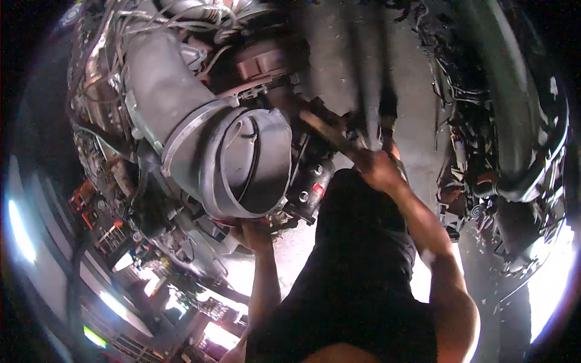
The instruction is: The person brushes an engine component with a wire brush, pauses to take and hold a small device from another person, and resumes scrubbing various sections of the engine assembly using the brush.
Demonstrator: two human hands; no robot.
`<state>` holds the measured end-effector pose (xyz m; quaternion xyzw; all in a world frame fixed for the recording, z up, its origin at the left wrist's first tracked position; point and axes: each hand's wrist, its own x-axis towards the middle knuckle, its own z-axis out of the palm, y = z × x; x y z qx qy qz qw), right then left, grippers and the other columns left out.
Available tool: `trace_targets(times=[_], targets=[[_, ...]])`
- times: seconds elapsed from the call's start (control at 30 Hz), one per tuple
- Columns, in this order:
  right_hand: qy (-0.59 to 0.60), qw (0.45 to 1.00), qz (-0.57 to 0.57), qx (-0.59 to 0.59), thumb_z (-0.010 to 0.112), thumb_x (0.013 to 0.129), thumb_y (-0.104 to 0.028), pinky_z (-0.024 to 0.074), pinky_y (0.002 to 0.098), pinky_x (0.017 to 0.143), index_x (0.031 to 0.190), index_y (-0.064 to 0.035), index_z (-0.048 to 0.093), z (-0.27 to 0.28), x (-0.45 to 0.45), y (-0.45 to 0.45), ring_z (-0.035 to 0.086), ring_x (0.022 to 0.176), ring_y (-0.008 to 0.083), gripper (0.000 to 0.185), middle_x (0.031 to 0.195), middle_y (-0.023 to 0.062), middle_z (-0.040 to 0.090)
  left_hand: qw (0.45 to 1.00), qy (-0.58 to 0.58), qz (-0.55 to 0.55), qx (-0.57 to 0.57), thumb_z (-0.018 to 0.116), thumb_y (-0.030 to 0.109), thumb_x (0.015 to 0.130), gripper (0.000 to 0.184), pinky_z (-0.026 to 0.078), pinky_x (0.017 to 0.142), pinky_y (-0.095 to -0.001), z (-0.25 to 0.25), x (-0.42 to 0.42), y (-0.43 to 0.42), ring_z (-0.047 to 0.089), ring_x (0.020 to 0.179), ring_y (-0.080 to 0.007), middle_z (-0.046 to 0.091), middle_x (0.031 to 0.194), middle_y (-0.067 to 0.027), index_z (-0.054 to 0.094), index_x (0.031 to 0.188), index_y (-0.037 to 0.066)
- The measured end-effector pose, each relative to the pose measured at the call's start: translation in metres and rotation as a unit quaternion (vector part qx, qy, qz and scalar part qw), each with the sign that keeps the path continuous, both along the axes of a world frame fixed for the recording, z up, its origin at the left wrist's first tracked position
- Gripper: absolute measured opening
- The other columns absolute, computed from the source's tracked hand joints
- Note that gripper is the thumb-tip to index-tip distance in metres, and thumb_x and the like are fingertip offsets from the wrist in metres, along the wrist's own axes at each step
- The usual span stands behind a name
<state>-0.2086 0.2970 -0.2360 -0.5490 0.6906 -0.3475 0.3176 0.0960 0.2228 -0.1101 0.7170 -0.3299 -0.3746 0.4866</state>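
Note:
My right hand (381, 170) is closed around a long wooden handle (330, 130), which slants up and left toward the engine. Whatever is on its far end blends into the dark parts there. A wide grey metal duct (175, 97) bends down to a round open mouth (257, 163), with a curved inner wall showing inside. Just below the mouth's lower rim is my left hand (251, 235), its fingers mostly hidden behind the rim and nearby parts. A dark cylindrical part with a red mark (316, 181) lies between the duct and my leg.
Cables and hoses (181, 24) run over the engine at the upper left. Another large machine with a thick pipe (514, 91) and loose wiring stands on the right. Grey floor (411, 66) lies between them. Shelving with parts (115, 236) is at the lower left.

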Motion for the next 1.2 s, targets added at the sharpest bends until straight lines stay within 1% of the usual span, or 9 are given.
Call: trace_targets(times=[0.1, 0.37, 0.43, 0.5, 0.6, 0.7, 0.87, 1.1, 1.2], targets=[[-0.014, 0.995, 0.092, -0.037, 0.042, 0.093, -0.026, 0.0462, 0.0436, 0.065, 0.091, -0.0033, 0.063, -0.073, -0.005, -0.077, 0.058, 0.069, 0.0393, 0.031, 0.078, 0.0187, 0.062, 0.992, -0.043, -0.073, -0.097, 0.06, 0.009, 0.079, 0.028, 0.048, 0.065, -0.0363, 0.008, -0.016, 0.003, 0.056, 0.081, -0.0235, 0.055, 0.096, -0.015, 0.048, 0.102, -0.002], [-0.227, 0.915, 0.034, 0.333, 0.038, 0.094, -0.035, 0.0471, 0.0407, 0.073, 0.103, -0.0006, 0.061, 0.064, -0.091, -0.031, 0.064, 0.072, 0.0281, 0.042, 0.075, 0.0175, 0.064, 0.995, -0.097, 0.029, -0.023, 0.055, 0.018, 0.078, 0.036, 0.049, 0.062, -0.0312, -0.004, 0.001, 0.002, 0.055, 0.075, -0.0197, 0.054, 0.095, -0.0168, 0.047, 0.102, -0.009], [-0.139, 0.988, 0.046, 0.045, 0.039, 0.095, -0.032, 0.0426, 0.0379, 0.087, 0.105, -0.0025, 0.061, 0.002, -0.063, 0.015, 0.063, 0.087, 0.0225, 0.038, 0.087, 0.0159, 0.065, 0.993, -0.087, 0.024, -0.073, 0.056, 0.02, 0.076, 0.037, 0.047, 0.069, -0.0301, -0.002, -0.011, 0.002, 0.054, 0.076, -0.0191, 0.055, 0.091, -0.0144, 0.051, 0.098, -0.009], [-0.225, 0.965, 0.095, 0.1, 0.043, 0.094, -0.023, 0.0362, 0.0364, 0.097, 0.109, -0.0049, 0.06, -0.021, -0.027, 0.0, 0.059, 0.097, 0.0246, 0.029, 0.1, 0.0171, 0.063, 0.992, -0.095, 0.042, -0.073, 0.056, 0.021, 0.076, 0.037, 0.047, 0.071, -0.0301, -0.004, -0.004, -0.001, 0.054, 0.075, -0.019, 0.056, 0.086, -0.0127, 0.052, 0.097, -0.009], [-0.121, 0.982, 0.147, 0.001, 0.048, 0.092, -0.017, 0.0432, 0.0381, 0.089, 0.109, -0.006, 0.06, -0.045, 0.0, -0.068, 0.061, 0.09, 0.0296, 0.024, 0.105, 0.018, 0.061, 0.94, -0.303, -0.118, -0.101, 0.057, 0.025, 0.076, 0.035, 0.047, 0.067, -0.0283, 0.005, -0.008, -0.003, 0.054, 0.071, -0.0165, 0.056, 0.078, -0.0097, 0.051, 0.091, -0.006], [0.026, 0.964, 0.248, 0.091, 0.05, 0.091, -0.017, 0.0486, 0.0404, 0.077, 0.111, -0.0069, 0.058, 0.02, -0.047, -0.096, 0.061, 0.08, 0.034, 0.024, 0.102, 0.0163, 0.062, 0.99, -0.124, -0.059, -0.022, 0.055, 0.024, 0.075, 0.028, 0.047, 0.058, -0.0272, 0.014, -0.019, -0.005, 0.055, 0.066, -0.0142, 0.056, 0.076, -0.0103, 0.049, 0.081, -0.003], [-0.035, 0.969, 0.174, -0.174, 0.049, 0.089, -0.013, 0.048, 0.043, 0.064, 0.116, -0.0097, 0.056, 0.041, -0.069, -0.031, 0.059, 0.069, 0.033, 0.027, 0.076, 0.0151, 0.06, 0.983, -0.145, -0.038, -0.103, 0.052, 0.027, 0.078, 0.03, 0.043, 0.041, -0.0269, 0.012, -0.037, -0.013, 0.051, 0.045, -0.0152, 0.054, 0.055, -0.009, 0.048, 0.069, -0.001], [-0.023, 0.959, 0.276, 0.064, 0.051, 0.09, -0.032, 0.0464, 0.0439, 0.066, 0.12, -0.0174, 0.055, -0.035, -0.016, -0.076, 0.06, 0.072, 0.0342, 0.033, 0.082, 0.0162, 0.063, 0.981, -0.165, -0.043, -0.098, 0.051, 0.026, 0.08, 0.031, 0.043, 0.04, -0.0274, 0.016, -0.035, -0.008, 0.053, 0.043, -0.0158, 0.054, 0.05, -0.0097, 0.052, 0.069, -0.003], [-0.055, 0.958, 0.156, 0.233, 0.051, 0.09, -0.037, 0.0472, 0.0436, 0.068, 0.122, -0.0165, 0.053, 0.085, -0.075, -0.074, 0.061, 0.073, 0.0339, 0.039, 0.081, 0.0167, 0.064, 0.989, -0.124, -0.016, -0.073, 0.053, 0.028, 0.081, 0.032, 0.042, 0.04, -0.0268, 0.016, -0.041, -0.012, 0.052, 0.042, -0.0154, 0.054, 0.052, -0.0089, 0.051, 0.068, -0.001]])
